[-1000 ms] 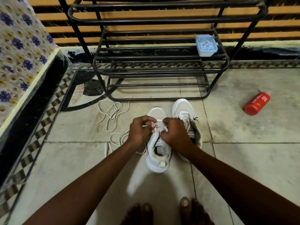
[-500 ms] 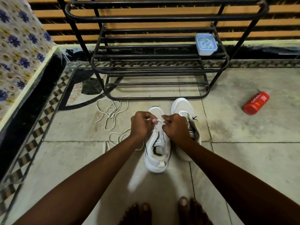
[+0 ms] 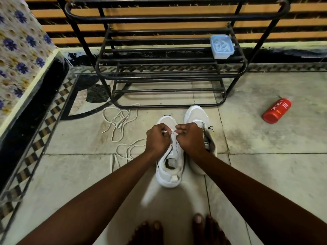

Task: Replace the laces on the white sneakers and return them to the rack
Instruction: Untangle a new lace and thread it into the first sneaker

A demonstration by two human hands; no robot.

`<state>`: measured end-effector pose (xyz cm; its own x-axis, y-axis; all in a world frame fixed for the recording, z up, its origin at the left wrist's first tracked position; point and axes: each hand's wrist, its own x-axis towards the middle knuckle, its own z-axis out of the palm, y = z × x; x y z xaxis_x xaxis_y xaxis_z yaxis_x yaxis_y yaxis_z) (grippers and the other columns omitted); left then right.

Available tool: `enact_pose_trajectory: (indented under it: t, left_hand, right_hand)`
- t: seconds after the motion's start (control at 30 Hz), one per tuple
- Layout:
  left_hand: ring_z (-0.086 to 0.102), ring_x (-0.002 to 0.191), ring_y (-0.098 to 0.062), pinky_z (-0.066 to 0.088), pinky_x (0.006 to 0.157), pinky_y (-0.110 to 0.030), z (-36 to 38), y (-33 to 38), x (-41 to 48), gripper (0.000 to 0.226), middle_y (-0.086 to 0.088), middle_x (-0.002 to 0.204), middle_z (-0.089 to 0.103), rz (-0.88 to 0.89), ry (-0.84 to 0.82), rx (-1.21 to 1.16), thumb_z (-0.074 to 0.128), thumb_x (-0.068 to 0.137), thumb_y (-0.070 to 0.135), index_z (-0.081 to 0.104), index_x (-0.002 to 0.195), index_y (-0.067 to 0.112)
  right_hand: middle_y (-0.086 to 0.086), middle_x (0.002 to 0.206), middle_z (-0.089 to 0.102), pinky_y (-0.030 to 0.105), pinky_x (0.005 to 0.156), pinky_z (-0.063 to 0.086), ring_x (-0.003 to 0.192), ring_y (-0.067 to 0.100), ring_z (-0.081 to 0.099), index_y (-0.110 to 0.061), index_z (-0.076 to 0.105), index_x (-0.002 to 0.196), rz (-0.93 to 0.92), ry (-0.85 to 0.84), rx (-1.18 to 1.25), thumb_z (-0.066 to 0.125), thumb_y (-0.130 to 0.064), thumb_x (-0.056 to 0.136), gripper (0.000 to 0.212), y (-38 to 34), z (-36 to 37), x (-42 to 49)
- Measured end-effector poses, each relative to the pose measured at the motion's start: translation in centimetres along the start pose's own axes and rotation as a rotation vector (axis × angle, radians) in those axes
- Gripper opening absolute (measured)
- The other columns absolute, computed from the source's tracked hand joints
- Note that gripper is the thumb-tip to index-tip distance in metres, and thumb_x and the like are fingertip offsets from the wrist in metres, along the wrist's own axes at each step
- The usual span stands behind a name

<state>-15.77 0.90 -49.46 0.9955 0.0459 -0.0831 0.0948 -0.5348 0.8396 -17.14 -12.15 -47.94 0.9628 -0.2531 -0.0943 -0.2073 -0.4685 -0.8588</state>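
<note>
Still, both grips — left hand (image 3: 158, 138), right hand (image 3: 190, 137) — pinch the lace (image 3: 168, 132) over the sneaker (image 3: 169, 174).

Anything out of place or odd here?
Yes: a red cylindrical bottle lies on its side on the tiled floor, right of the black metal shoe rack; loose white laces sprawl tangled beside the white sneakers.

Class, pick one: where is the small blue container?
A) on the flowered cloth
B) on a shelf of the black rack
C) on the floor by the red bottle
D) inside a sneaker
B: the blue container rests on the bars of the black rack, near its right end, apart from the red bottle.
</note>
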Motion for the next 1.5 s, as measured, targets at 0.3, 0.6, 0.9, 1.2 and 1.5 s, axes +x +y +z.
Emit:
enact_pose_trajectory:
  t: [0.3, 0.6, 0.9, 1.2, 1.5]
  left_hand:
    - [0.065, 0.079, -0.019, 0.055, 0.072, -0.038, 0.4, 0.0, -0.1, 0.021, 0.000, 0.082, 0.068, 0.171, 0.006, 0.260, 0.060, 0.082, 0.001, 0.072, 0.078, 0.018]
    - [0.066, 0.065, -0.013, 0.057, 0.065, -0.032, 0.8, 0.9, 0.6, 0.033, 0.010, 0.066, 0.069, -0.059, 0.073, 0.234, 0.052, 0.071, 0.000, 0.069, 0.061, 0.026]
    - [0.071, 0.065, -0.013, 0.063, 0.070, -0.042, 0.1, 0.3, 0.8, 0.035, 0.012, 0.061, 0.071, -0.125, 0.039, 0.046, 0.054, 0.066, -0.003, 0.072, 0.063, 0.026]
    - [0.067, 0.087, -0.031, 0.039, 0.063, -0.030, 0.6, 1.7, 0.0, 0.013, -0.007, 0.089, 0.071, 0.145, -0.002, 0.590, 0.060, 0.088, 0.014, 0.070, 0.093, 0.020]
    - [0.062, 0.080, -0.026, 0.052, 0.065, -0.038, 0.9, 0.8, 0.4, 0.019, -0.006, 0.091, 0.062, 0.098, -0.003, 0.381, 0.058, 0.075, -0.001, 0.065, 0.075, 0.016]
  right_hand:
    - [0.008, 0.083, 0.076, 0.023, 0.078, 0.052, 0.079, 0.018, 0.071, -0.004, 0.075, 0.097, 0.009, -0.020, -0.049, 0.069, -0.009, 0.070, 0.028, 0.2, -0.1, 0.1]
    - [0.002, 0.079, 0.074, 0.022, 0.073, 0.053, 0.077, 0.015, 0.070, -0.009, 0.073, 0.091, 0.036, -0.041, -0.102, 0.073, -0.001, 0.069, 0.023, 0.7, 0.2, 0.8]
    - [0.001, 0.080, 0.074, 0.019, 0.071, 0.048, 0.077, 0.015, 0.069, -0.012, 0.072, 0.091, 0.055, -0.042, -0.115, 0.072, -0.001, 0.066, 0.027, 0.3, 0.2, 0.6]
    - [0.001, 0.076, 0.072, 0.025, 0.075, 0.052, 0.077, 0.018, 0.069, -0.011, 0.069, 0.086, 0.037, -0.053, -0.104, 0.076, -0.001, 0.066, 0.023, 0.1, 0.0, 0.3]
    - [0.000, 0.078, 0.071, 0.026, 0.075, 0.053, 0.080, 0.019, 0.069, -0.011, 0.069, 0.086, 0.044, -0.031, -0.111, 0.072, 0.000, 0.065, 0.024, 0.1, 0.2, 0.2]
